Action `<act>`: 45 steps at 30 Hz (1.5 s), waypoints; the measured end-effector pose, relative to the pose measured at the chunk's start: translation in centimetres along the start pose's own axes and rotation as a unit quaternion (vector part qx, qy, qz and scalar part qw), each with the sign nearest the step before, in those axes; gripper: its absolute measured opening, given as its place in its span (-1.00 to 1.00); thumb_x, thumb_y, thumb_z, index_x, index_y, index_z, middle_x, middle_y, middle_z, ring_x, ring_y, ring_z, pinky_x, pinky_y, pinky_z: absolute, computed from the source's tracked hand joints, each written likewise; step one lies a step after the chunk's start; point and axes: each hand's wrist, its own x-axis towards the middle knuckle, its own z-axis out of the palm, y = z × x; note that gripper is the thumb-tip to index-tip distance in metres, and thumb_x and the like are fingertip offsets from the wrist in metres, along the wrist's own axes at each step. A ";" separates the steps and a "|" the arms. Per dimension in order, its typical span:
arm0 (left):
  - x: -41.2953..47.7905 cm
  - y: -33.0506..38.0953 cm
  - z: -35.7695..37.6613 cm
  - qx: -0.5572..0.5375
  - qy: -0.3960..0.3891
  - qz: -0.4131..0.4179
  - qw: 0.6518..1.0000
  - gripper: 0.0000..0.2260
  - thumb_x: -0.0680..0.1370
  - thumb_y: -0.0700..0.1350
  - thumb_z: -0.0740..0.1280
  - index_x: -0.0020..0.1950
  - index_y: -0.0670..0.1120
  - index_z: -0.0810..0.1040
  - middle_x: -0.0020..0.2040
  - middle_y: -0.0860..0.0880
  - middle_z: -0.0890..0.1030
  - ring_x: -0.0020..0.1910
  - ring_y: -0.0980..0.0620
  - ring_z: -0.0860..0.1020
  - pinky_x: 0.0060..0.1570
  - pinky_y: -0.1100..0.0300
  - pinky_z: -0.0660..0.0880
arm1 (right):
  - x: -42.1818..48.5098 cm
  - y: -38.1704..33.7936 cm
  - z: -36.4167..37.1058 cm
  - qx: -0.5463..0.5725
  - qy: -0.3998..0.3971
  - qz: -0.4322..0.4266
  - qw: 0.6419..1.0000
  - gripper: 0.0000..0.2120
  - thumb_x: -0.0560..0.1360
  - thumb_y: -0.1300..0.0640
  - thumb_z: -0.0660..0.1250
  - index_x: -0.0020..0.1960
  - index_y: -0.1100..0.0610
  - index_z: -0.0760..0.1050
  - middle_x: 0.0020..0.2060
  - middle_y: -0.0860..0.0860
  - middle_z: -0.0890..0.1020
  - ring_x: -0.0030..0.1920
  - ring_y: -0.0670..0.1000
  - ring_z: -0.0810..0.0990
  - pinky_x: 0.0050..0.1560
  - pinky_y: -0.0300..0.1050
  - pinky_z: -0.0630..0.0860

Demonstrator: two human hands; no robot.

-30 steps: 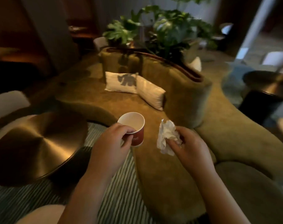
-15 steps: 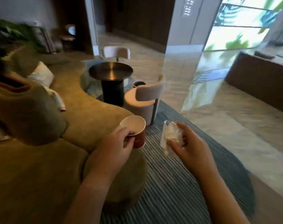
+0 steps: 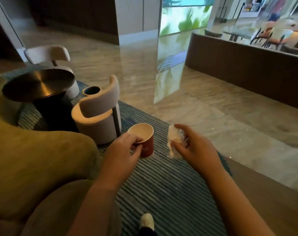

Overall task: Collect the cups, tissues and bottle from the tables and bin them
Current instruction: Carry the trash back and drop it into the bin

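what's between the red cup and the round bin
In the head view, the pale chair stands between the red cup and the round bin.

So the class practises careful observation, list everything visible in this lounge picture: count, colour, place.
paper cup: one, red, held by the left hand
tissue: one, white, crumpled in the right hand
round table: one, dark metal, left, on the rug
chairs: two, pale grey, one before the table, one beyond
round container: one, dark, between the chairs, perhaps a bin
sofa: one, olive green, lower left
rug: one, blue-grey striped, underfoot
floor: one, pale glossy stone, right
shoe: one, white, bottom edge
left hand: one, grip round the cup
right hand: one, pinching the tissue
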 end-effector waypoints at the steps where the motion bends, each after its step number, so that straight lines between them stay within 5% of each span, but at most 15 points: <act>1: 2.4 -0.5 0.7 -0.006 0.000 0.000 1.000 -0.83 0.48 -0.16 0.36 -0.02 0.09 0.51 -0.06 0.18 0.50 -0.06 0.21 0.48 -0.09 0.22 0.48 | 2.3 0.9 0.1 -0.005 -0.002 0.005 1.000 -0.56 0.43 -0.11 0.36 0.28 -0.22 0.35 -0.16 -0.22 0.51 -0.25 -0.25 0.48 -0.21 -0.24 0.48; 6: 14.3 -2.4 2.7 -0.009 0.004 0.006 1.000 -0.86 0.48 -0.18 0.36 0.02 -0.01 0.57 -0.03 0.05 0.56 -0.05 0.09 0.50 -0.06 0.07 0.50 | 14.1 4.7 0.4 -0.015 -0.025 0.040 0.999 -0.67 0.44 -0.08 0.36 0.19 -0.20 0.44 -0.21 -0.23 0.50 -0.26 -0.29 0.48 -0.28 -0.37 0.38; 19: 41.4 -8.3 10.6 0.055 -0.004 -0.009 0.998 -0.85 0.49 -0.16 0.37 0.02 0.03 0.55 -0.07 0.16 0.50 -0.09 0.19 0.47 -0.15 0.44 0.33 | 40.9 18.0 4.3 0.046 -0.052 0.077 0.995 -0.77 0.45 -0.06 0.36 0.09 -0.20 0.46 -0.25 -0.24 0.51 -0.24 -0.28 0.50 -0.26 -0.28 0.45; 24: 54.6 -10.5 14.8 0.065 -0.001 -0.038 0.997 -0.85 0.49 -0.17 0.36 0.02 0.03 0.55 -0.04 0.11 0.53 -0.05 0.15 0.48 -0.08 0.31 0.38 | 54.8 23.7 4.5 0.079 -0.047 0.072 0.993 -0.75 0.43 0.00 0.39 0.09 -0.14 0.49 -0.21 -0.17 0.58 -0.23 -0.22 0.53 -0.25 -0.29 0.41; 30: 66.4 -14.6 17.9 0.079 0.045 -0.085 0.992 -0.86 0.51 -0.14 0.34 0.05 -0.01 0.57 -0.03 0.08 0.55 -0.04 0.13 0.49 -0.07 0.25 0.40 | 70.3 26.8 6.5 0.099 -0.062 0.026 0.993 -0.75 0.44 0.01 0.36 0.11 -0.15 0.48 -0.16 -0.16 0.58 -0.19 -0.20 0.54 -0.18 -0.17 0.50; 33: 70.2 -17.8 17.8 0.090 0.056 -0.121 0.987 -0.88 0.50 -0.15 0.34 0.01 0.00 0.57 -0.07 0.12 0.53 -0.06 0.17 0.47 -0.13 0.38 0.36 | 76.9 27.4 9.1 0.096 -0.083 -0.008 0.992 -0.74 0.45 0.00 0.36 0.14 -0.11 0.50 -0.07 -0.16 0.60 -0.16 -0.16 0.55 -0.12 -0.10 0.52; 41: 83.8 -30.3 17.5 0.112 0.125 -0.195 0.966 -0.92 0.50 -0.16 0.33 -0.05 0.01 0.56 -0.13 0.17 0.48 -0.13 0.24 0.40 -0.19 0.49 0.30 | 96.1 28.1 18.1 0.098 -0.124 -0.073 0.985 -0.79 0.41 0.03 0.42 0.03 -0.12 0.51 -0.07 -0.20 0.52 -0.15 -0.28 0.51 -0.27 -0.41 0.34; 45: 92.6 -36.3 16.4 0.101 0.150 -0.221 0.958 -0.90 0.50 -0.18 0.34 -0.02 -0.02 0.58 -0.09 0.10 0.53 -0.07 0.14 0.47 -0.16 0.33 0.36 | 106.4 27.0 21.9 0.065 -0.155 -0.101 0.980 -0.78 0.41 0.02 0.43 0.03 -0.12 0.52 -0.06 -0.19 0.52 -0.17 -0.19 0.53 -0.24 -0.20 0.49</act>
